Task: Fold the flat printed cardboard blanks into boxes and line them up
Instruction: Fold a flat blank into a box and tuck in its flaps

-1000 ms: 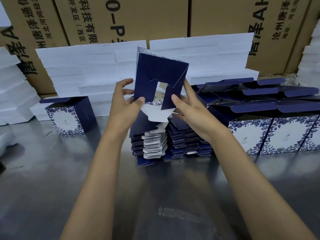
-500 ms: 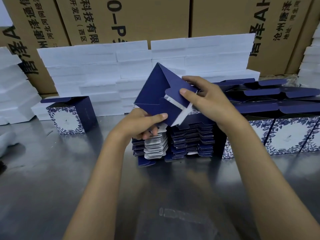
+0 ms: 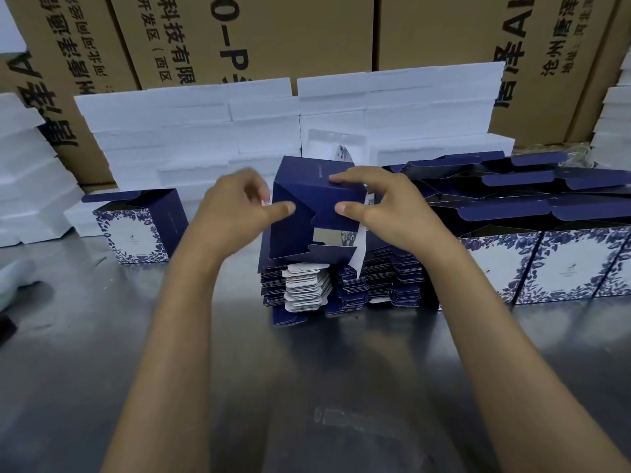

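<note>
A half-formed navy box (image 3: 309, 189) with white inner flaps is held above the stack of flat blanks (image 3: 327, 285) at the table's middle. My left hand (image 3: 235, 209) grips its left side, thumb pressing a bottom flap. My right hand (image 3: 379, 203) pinches its right side, fingers on the top edge, thumb on the flap. A row of folded boxes (image 3: 553, 264) with floral fronts and open lids stands to the right. One folded box (image 3: 136, 227) stands alone on the left.
White foam blocks (image 3: 239, 124) are stacked behind the work area, with more on the far left (image 3: 24, 172). Brown printed cartons (image 3: 256, 35) form the back wall. The steel table (image 3: 307, 387) stretches toward me.
The blank has gone from a tilted, open sleeve to a squared box shape held lower over the stack. Both hands shifted onto its bottom flaps and folded them inward.
</note>
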